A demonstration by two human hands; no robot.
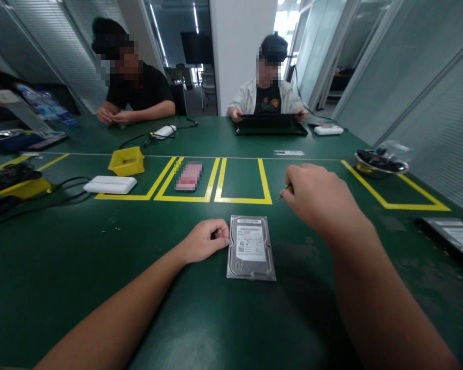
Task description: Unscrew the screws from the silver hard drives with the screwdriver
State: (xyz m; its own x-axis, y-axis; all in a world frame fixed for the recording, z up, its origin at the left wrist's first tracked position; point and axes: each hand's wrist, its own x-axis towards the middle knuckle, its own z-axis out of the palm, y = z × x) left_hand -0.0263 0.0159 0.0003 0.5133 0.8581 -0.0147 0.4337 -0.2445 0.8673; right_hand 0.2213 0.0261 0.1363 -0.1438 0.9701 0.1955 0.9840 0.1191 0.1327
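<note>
Two bare forearms, no sleeves, bare hands, left (204,240), right (318,198)

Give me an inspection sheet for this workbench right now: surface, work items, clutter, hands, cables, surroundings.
Surface: green table with yellow tape boxes.
Work items: hard drive lying flat, label up; small screwdriver.
Clutter: yellow bin, white box, pink item, metal bowl, dark device at right edge.
Hands: left hand in a loose fist, touching the drive's left edge; right hand closed on the screwdriver, above the table.
Cables: black cables at left.
Surroundings: two seated people opposite, glass partitions.
</note>
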